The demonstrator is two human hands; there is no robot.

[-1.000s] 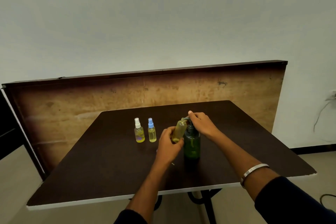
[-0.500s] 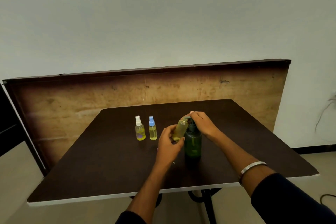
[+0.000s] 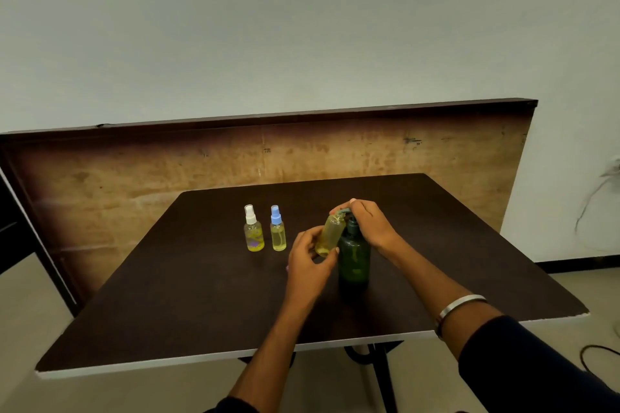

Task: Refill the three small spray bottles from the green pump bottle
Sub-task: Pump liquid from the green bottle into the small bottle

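Left hand (image 3: 310,260) grips an uncapped spray bottle (image 3: 330,234), tilted, mouth up at the pump spout. Right hand (image 3: 369,223) curled over the pump head of the green pump bottle (image 3: 355,256), upright on bench (image 3: 201,295). White-capped bottle (image 3: 253,233) and blue-capped bottle (image 3: 277,233) stand side by side further left, both capped.

The pump bottle (image 3: 355,255) under the right hand (image 3: 369,225) is dark green. The small bottle (image 3: 330,235) in the left hand (image 3: 310,261) is see-through yellow. Left of the hands stand two yellow bottles: one has a white sprayer (image 3: 250,214) and purple marks, one has a blue sprayer (image 3: 275,215). The table (image 3: 201,295) is dark brown with a white edge. The right wrist has a silver bangle (image 3: 459,307) and a dark sleeve (image 3: 523,365).
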